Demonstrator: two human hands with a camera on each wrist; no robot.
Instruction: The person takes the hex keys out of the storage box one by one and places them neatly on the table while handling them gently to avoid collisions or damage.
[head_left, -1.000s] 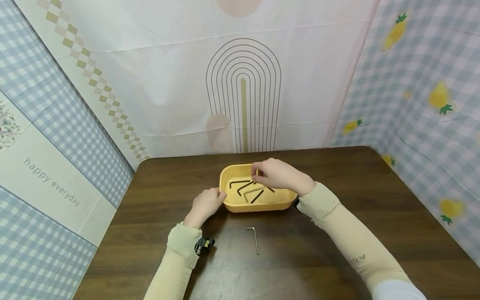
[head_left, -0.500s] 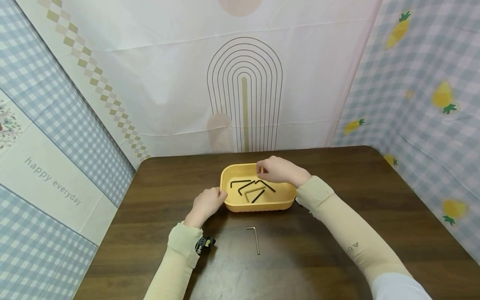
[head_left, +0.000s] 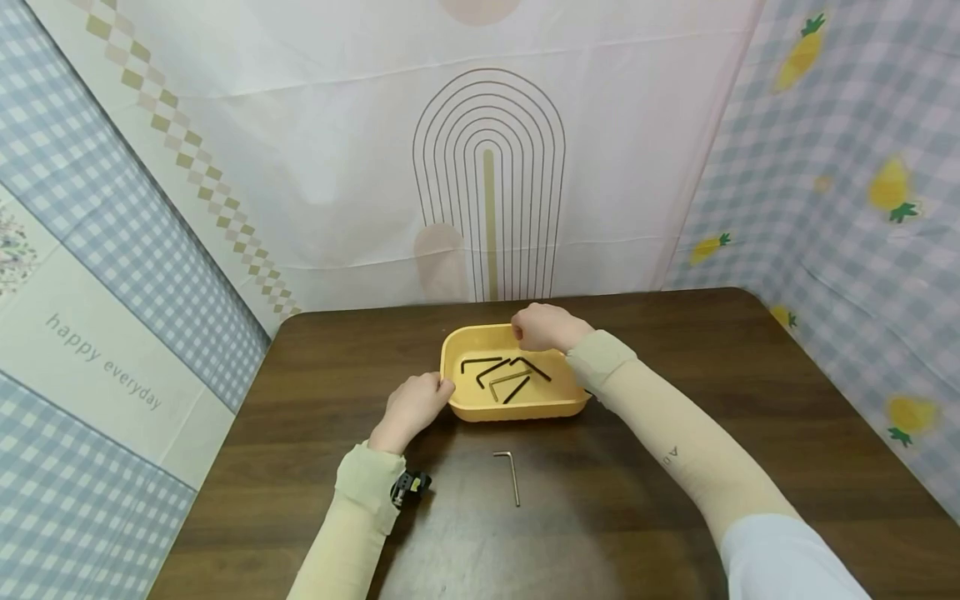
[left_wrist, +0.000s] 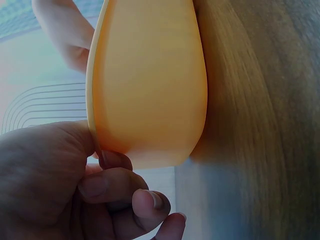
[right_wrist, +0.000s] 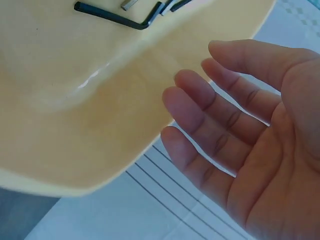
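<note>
A yellow tray holds several L-shaped hex keys. Most are black, such as the hex key in the right wrist view, and one is a brass-coloured hex key. My left hand pinches the tray's left rim between thumb and fingers, as the left wrist view confirms. Beside the far rim, toward the right, is my right hand; its fingers are loosely bent and hold nothing in the right wrist view. On the table, in front of the tray, lies a single metallic hex key.
The dark wooden table ends just behind the tray, at a white patterned cloth. Checked cloth hangs along the right side. A small black device sits at my left wrist.
My right hand has moved from above the hex keys to the tray's far rim, uncovering the black hex key on the right. The left hand stays on the rim.
</note>
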